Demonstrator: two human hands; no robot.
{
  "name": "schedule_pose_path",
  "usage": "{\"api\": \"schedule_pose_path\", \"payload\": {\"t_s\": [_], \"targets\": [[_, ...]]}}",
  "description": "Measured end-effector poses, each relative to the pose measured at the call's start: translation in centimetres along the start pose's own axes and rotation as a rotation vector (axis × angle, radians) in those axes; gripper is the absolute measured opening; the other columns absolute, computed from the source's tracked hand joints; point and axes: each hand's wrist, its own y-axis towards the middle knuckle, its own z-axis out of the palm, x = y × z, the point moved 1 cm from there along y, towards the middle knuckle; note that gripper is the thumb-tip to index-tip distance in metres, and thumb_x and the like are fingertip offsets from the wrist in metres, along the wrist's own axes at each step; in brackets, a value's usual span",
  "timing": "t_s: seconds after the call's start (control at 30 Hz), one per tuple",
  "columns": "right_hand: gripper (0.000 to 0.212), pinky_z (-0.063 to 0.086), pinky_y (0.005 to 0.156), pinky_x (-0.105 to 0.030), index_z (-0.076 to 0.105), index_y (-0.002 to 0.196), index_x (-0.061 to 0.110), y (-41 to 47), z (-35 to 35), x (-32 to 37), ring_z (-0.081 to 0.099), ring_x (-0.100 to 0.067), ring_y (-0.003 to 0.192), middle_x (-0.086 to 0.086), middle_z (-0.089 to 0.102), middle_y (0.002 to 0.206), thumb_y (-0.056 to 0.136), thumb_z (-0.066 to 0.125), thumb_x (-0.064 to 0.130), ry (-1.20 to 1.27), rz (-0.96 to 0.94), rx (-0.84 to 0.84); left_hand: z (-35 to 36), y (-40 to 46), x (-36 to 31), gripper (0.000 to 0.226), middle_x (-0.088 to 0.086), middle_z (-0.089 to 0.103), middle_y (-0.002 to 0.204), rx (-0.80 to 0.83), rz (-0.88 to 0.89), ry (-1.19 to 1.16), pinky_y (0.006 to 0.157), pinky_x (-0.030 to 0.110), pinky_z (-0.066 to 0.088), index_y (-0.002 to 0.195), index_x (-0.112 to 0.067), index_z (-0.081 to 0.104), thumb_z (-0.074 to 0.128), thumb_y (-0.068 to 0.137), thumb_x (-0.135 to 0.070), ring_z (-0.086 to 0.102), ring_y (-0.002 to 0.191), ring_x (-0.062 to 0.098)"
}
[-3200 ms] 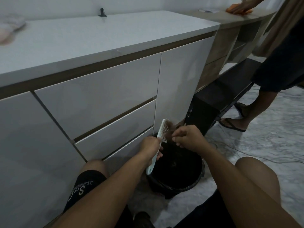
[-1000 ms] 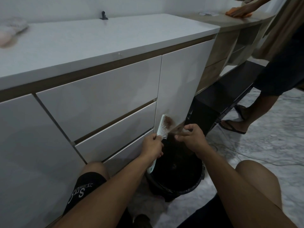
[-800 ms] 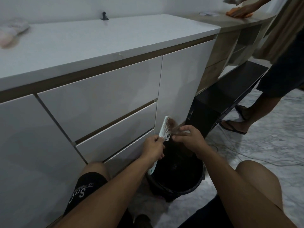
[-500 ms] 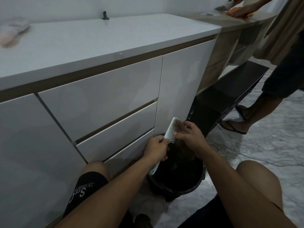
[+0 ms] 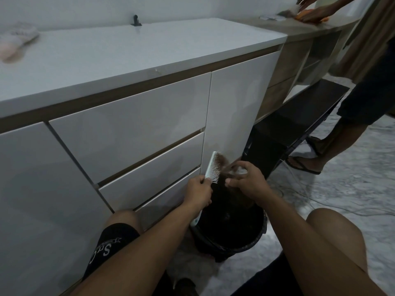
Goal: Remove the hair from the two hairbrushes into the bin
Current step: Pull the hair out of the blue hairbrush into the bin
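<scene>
A pale green hairbrush (image 5: 212,167) stands nearly upright above a black bin (image 5: 229,238) on the floor, bristles facing right. My left hand (image 5: 199,191) is wrapped around its handle. Brown hair (image 5: 224,162) clings to the upper bristles. My right hand (image 5: 248,181) is just right of the brush, fingers spread and blurred against the hair; whether it grips any strand is unclear. Dark hair lies inside the bin. A second, pinkish hairbrush (image 5: 17,40) lies blurred on the far left of the white counter.
White drawers and a cabinet door (image 5: 235,112) rise right behind the bin. Another person (image 5: 363,99) stands at the right by a wooden counter, one sandalled foot near a low black bench (image 5: 299,116). A thin cable runs over the marble floor.
The brush has been turned more upright and shifted slightly left. My right hand went from pinching at the bristles to fingers spread against the hair. The person at the right moved their hands along the counter.
</scene>
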Motion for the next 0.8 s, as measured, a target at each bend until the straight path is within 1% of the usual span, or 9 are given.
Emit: {"api": "schedule_pose_path", "payload": {"t_s": [0.03,0.1,0.17,0.27,0.37,0.47,0.6,0.73,0.8], "targets": [[0.078,0.053,0.093,-0.040,0.047,0.137,0.020,-0.06,0.03,0.06,0.063,-0.028,0.111,-0.013,0.059,0.132,0.069,0.085,0.018,-0.003,-0.002,-0.006,0.02,-0.03,-0.01,0.021,0.008,0.054,0.070,0.004,-0.001,0.003,0.032,0.014,0.035,0.093,-0.008,0.060,0.044,0.101,-0.019,0.046,0.045,0.016],[0.074,0.053,0.080,-0.029,0.048,0.137,0.017,-0.12,0.07,0.18,0.062,-0.025,0.109,-0.012,0.057,0.133,0.072,0.083,0.020,0.008,-0.019,-0.016,0.07,-0.03,0.09,0.021,0.008,0.056,0.072,0.024,0.001,0.023,0.034,0.016,0.037,0.094,-0.010,0.060,0.044,0.101,-0.021,0.048,0.046,0.015],[0.070,0.047,0.067,-0.020,0.049,0.137,0.014,-0.19,0.12,0.35,0.062,-0.016,0.097,-0.010,0.059,0.129,0.076,0.081,0.022,0.037,-0.039,-0.013,0.26,0.06,0.30,0.020,0.006,0.057,0.070,0.047,0.008,0.040,0.036,0.019,0.038,0.090,-0.014,0.061,0.046,0.100,-0.023,0.049,0.046,0.015],[0.064,0.046,0.064,-0.018,0.051,0.136,0.009,-0.31,0.19,0.49,0.060,-0.008,0.086,-0.007,0.063,0.116,0.079,0.078,0.023,0.060,-0.056,-0.028,0.46,0.13,0.61,0.022,0.006,0.057,0.068,0.068,0.018,0.060,0.037,0.021,0.039,0.085,-0.017,0.061,0.047,0.099,-0.024,0.050,0.046,0.014],[0.057,0.048,0.064,-0.014,0.052,0.135,0.006,-0.20,0.23,0.45,0.061,-0.002,0.075,0.004,0.065,0.089,0.083,0.074,0.010,0.041,-0.063,-0.066,0.43,0.09,0.51,0.023,0.006,0.058,0.071,0.069,0.013,0.060,0.038,0.021,0.039,0.091,-0.011,0.062,0.046,0.100,-0.024,0.049,0.047,0.014],[0.057,0.048,0.059,-0.010,0.051,0.135,0.006,-0.29,0.06,0.46,0.065,0.000,0.069,0.007,0.068,0.078,0.083,0.072,0.002,0.040,-0.052,-0.040,0.25,0.14,0.20,0.023,0.006,0.058,0.069,0.038,0.019,0.063,0.040,0.021,0.039,0.088,-0.011,0.061,0.046,0.100,-0.022,0.049,0.046,0.015],[0.057,0.047,0.061,-0.014,0.052,0.133,0.007,-0.36,0.02,0.52,0.067,-0.001,0.072,0.003,0.071,0.079,0.081,0.074,0.003,0.040,-0.065,-0.014,0.26,0.33,0.39,0.023,0.008,0.059,0.069,0.007,0.055,0.091,0.040,0.021,0.039,0.084,-0.012,0.061,0.047,0.099,-0.022,0.050,0.043,0.016],[0.056,0.046,0.063,-0.020,0.058,0.129,0.009,-0.37,0.02,0.60,0.059,-0.005,0.084,-0.007,0.066,0.110,0.077,0.078,0.014,0.038,-0.068,-0.054,0.31,0.32,0.79,0.027,0.007,0.057,0.068,0.046,0.058,0.081,0.039,0.021,0.039,0.075,-0.017,0.056,0.046,0.100,-0.022,0.049,0.045,0.015],[0.056,0.047,0.064,-0.021,0.058,0.126,0.008,-0.38,0.07,0.57,0.062,-0.007,0.084,-0.008,0.068,0.108,0.075,0.080,0.015,0.033,-0.062,-0.047,0.26,0.31,0.79,0.027,0.007,0.056,0.068,0.054,0.037,0.056,0.038,0.021,0.039,0.076,-0.016,0.055,0.045,0.100,-0.022,0.049,0.043,0.015]]}}
